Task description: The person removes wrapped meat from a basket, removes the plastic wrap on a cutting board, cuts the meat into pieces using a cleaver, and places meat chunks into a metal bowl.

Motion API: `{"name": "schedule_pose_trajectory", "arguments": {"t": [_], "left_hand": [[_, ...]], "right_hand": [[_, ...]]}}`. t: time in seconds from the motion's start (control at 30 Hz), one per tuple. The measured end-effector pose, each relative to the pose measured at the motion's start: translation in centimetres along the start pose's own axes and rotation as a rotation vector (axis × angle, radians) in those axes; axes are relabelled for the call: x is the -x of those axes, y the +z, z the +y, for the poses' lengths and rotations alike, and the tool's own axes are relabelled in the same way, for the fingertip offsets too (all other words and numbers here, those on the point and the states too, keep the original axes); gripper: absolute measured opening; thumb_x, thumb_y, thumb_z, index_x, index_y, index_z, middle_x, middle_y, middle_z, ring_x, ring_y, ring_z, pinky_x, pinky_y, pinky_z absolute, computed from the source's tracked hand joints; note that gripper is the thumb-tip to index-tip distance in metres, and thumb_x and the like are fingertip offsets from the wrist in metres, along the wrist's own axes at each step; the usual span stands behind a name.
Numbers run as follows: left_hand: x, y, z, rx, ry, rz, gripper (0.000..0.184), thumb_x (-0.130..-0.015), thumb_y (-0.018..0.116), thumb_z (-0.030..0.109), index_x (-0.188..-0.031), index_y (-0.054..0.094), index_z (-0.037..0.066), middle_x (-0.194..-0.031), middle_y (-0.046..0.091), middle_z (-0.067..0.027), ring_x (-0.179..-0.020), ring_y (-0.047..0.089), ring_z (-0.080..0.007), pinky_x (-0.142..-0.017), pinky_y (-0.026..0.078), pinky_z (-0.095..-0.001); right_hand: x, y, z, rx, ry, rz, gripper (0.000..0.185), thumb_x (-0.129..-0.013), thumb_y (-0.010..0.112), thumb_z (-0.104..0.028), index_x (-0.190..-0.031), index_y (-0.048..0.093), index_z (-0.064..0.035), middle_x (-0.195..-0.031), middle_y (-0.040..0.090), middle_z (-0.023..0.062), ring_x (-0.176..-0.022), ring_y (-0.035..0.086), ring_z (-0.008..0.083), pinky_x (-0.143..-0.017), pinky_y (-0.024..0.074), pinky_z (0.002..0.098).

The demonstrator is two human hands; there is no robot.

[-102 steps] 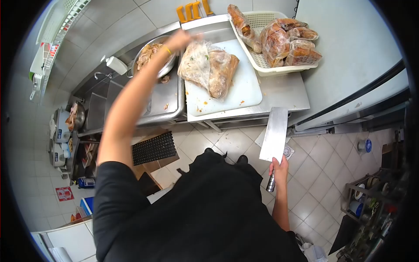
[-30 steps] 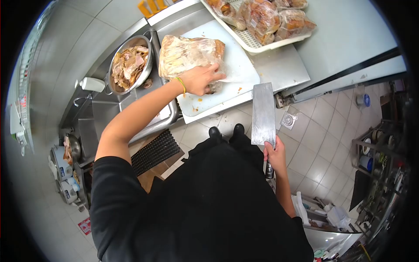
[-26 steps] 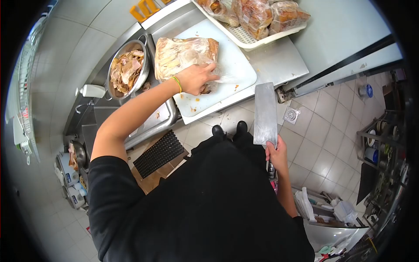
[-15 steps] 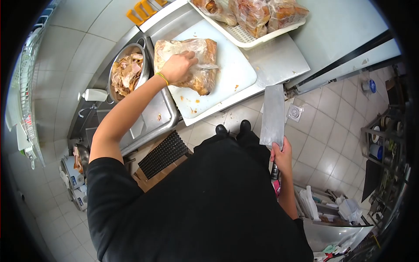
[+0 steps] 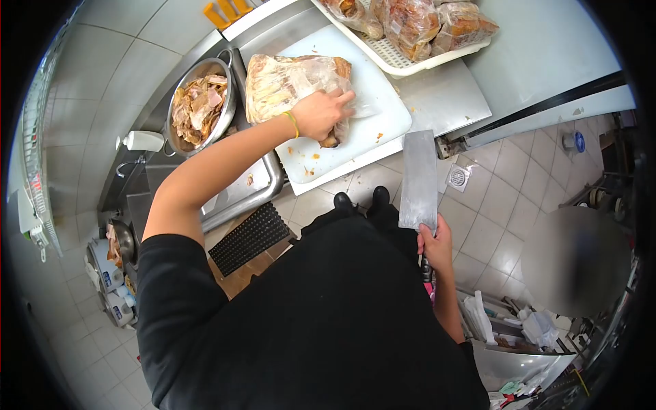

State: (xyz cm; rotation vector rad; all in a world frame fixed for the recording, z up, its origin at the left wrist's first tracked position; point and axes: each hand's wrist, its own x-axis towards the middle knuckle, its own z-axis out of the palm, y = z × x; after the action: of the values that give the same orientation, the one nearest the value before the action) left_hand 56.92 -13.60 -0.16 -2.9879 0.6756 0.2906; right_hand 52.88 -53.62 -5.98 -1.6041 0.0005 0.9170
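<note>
My left hand, with a yellow band at its wrist, grips thin plastic wrap on the right side of a large piece of cooked meat. The meat lies on a white cutting board, still partly covered by clear film. Low on the right, my right hand is closed round the dark handle of a wide cleaver. The cleaver's blade points up towards the counter's edge, off the board. Small orange scraps lie near the board's front edge.
A steel bowl of cut meat stands left of the board, by the sink. Behind the board, a white basket holds several wrapped meat pieces. Orange handles show at the wall. A black mat lies on the floor; a drain is at right.
My left hand has moved right from the middle of the meat to its wrap at the right side, and the film is pulled that way. My right hand keeps hold of the cleaver.
</note>
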Motion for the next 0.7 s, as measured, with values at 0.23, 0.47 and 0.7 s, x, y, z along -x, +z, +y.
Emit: {"name": "schedule_pose_trajectory", "arguments": {"t": [0.23,0.47,0.7], "left_hand": [[-3.0,3.3,-4.2,0.010,0.028,0.110,0.021,-0.065,0.061,0.007,-0.085,0.063,0.002,-0.087,0.061,-0.0131,-0.082,0.061,-0.0328,-0.070,0.054,-0.0422],[3.0,-1.8,-17.5,-0.005,-0.587,0.918,0.008,-0.080,0.053,0.002,-0.077,0.060,0.000,-0.060,0.057,-0.0190,-0.052,0.054,-0.0362,-0.051,0.046,-0.0440],[29.5,-9.9,-19.5,1.083,-1.208,1.988,0.031,-0.084,0.044,0.005,-0.107,0.062,-0.005,-0.102,0.064,-0.0171,-0.092,0.065,-0.0307,-0.078,0.056,-0.0476]], "right_hand": [[-0.1,0.6,0.5,-0.014,-0.016,0.032,0.009,-0.093,0.052,-0.005,-0.100,0.051,-0.0009,-0.058,0.049,0.0015,-0.044,0.046,0.0083,-0.040,0.0390,0.0239],[-0.5,0.4,0.1,-0.014,-0.005,0.023,0.010,-0.093,0.051,-0.004,-0.102,0.052,-0.0006,-0.058,0.048,0.0015,-0.044,0.046,0.0082,-0.039,0.0390,0.0241],[-2.1,0.9,-3.3,0.055,-0.059,-0.070,0.011,-0.093,0.051,-0.004,-0.103,0.051,-0.0008,-0.057,0.048,0.0010,-0.042,0.045,0.0083,-0.038,0.0386,0.0243]]}}
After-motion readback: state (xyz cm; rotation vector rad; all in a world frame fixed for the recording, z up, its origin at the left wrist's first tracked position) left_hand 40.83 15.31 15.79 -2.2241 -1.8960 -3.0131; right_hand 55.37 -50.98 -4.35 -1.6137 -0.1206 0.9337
